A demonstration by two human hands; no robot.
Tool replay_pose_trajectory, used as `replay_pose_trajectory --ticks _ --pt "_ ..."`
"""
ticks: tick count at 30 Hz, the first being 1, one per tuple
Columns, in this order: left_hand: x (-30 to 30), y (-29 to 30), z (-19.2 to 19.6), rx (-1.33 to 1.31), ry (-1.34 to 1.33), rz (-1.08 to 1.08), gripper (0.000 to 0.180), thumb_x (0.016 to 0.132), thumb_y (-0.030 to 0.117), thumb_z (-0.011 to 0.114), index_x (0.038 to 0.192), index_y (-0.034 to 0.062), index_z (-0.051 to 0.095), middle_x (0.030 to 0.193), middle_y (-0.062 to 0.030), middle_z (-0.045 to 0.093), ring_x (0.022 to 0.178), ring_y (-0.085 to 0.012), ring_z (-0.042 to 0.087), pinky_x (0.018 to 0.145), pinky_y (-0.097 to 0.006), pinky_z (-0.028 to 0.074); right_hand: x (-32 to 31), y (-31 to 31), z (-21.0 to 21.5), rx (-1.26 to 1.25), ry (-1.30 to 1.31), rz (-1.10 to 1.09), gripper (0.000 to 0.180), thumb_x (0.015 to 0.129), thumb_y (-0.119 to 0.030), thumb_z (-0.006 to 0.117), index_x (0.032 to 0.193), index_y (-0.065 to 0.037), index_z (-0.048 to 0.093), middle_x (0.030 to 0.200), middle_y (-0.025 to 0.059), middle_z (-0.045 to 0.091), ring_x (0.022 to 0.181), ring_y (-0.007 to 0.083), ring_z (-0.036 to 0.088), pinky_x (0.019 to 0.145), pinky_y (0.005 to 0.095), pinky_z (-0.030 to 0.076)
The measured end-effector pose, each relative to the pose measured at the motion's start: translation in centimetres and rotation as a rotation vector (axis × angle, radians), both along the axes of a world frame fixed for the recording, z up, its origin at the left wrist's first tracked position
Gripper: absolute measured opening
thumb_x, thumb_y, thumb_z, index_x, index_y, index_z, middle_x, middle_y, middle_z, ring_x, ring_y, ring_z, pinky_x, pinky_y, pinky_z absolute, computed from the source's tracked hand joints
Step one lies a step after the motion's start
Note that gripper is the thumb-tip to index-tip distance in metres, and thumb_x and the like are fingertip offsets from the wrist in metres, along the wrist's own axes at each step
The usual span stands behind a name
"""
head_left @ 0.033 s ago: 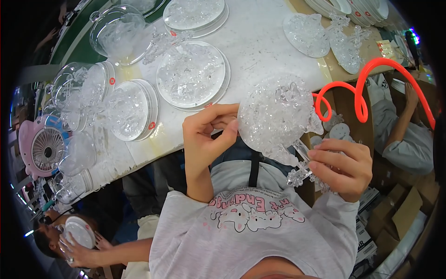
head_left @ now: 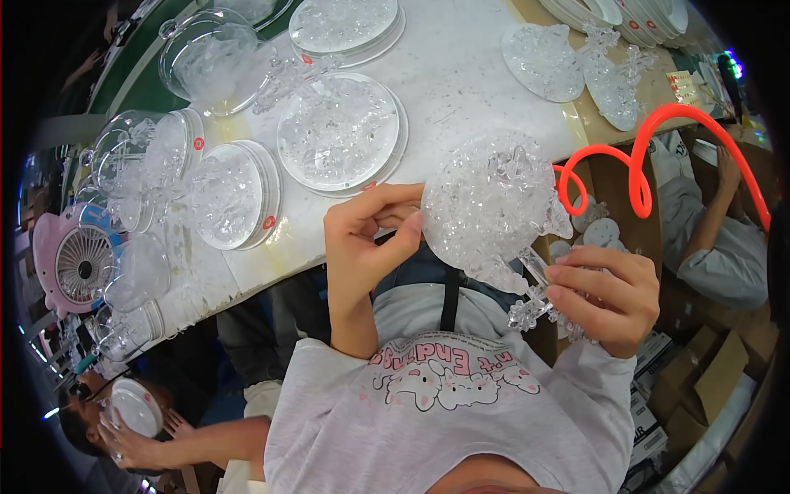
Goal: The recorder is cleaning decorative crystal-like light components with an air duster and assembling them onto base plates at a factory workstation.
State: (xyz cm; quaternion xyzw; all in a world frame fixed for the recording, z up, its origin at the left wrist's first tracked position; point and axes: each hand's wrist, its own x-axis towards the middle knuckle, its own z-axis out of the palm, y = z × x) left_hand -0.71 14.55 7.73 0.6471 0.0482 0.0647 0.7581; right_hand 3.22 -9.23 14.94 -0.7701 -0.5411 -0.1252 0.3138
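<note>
A round white disc point(head_left: 485, 206) crusted with clear crystal-like pieces is held up in front of my chest, just off the table's near edge. My left hand point(head_left: 370, 239) pinches its left rim between thumb and fingers. On the other side, my right hand point(head_left: 609, 296) grips a clear plastic branch-like piece point(head_left: 535, 280) at the disc's lower right. Whether that piece is joined to the disc, I cannot tell. Behind the disc's right edge, a red coiled hose point(head_left: 640, 177) runs off to the right.
Several crystal-covered round bases point(head_left: 339, 132) stand on the white table point(head_left: 444, 74). Clear domes point(head_left: 216, 62) are at the far left, with a pink fan point(head_left: 82, 262) beyond the left edge. Loose discs point(head_left: 543, 62) lie far right, above cardboard boxes point(head_left: 716, 383). A co-worker's hands point(head_left: 136, 445) hold a white disc, lower left.
The co-worker's hands and white disc at lower left have shifted slightly to the left. My hands and the crystal-covered disc show no visible movement.
</note>
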Motion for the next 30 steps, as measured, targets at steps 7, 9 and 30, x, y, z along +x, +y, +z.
replay_pose_trajectory --ticks 7,9,30 --pt "0.3 0.1 -0.1 -0.057 0.011 -0.028 0.018 0.069 -0.008 0.058 0.086 -0.0086 0.06 0.07 -0.0058 0.06 0.064 -0.0069 0.056 0.061 -0.018 0.044 -0.1 0.0 0.1 -0.013 0.004 0.006 0.018 0.059 0.001 0.064 0.075 -0.005 0.059 0.073 0.0068 0.06 0.062 0.0193 0.058 0.044 0.0228 0.048" --pt "0.4 0.0 -0.1 -0.056 0.03 -0.025 0.017 0.069 -0.008 0.059 0.085 -0.0084 0.06 0.07 -0.0056 0.06 0.064 -0.0067 0.056 0.062 -0.018 0.044 0.0 0.0 0.1 -0.017 0.011 0.005 0.018 0.058 0.001 0.064 0.074 -0.005 0.059 0.073 0.007 0.059 0.062 0.0195 0.058 0.044 0.0229 0.048" --pt "-0.1 -0.4 -0.5 -0.161 0.099 -0.052 0.019 0.072 -0.009 0.055 0.091 -0.0095 0.059 0.076 -0.0076 0.062 0.069 -0.0083 0.058 0.064 -0.019 0.046 -0.2 -0.4 -0.1 -0.028 0.074 -0.011 0.021 0.057 0.001 0.065 0.076 -0.004 0.058 0.074 0.0079 0.059 0.063 0.02 0.058 0.046 0.0256 0.049"
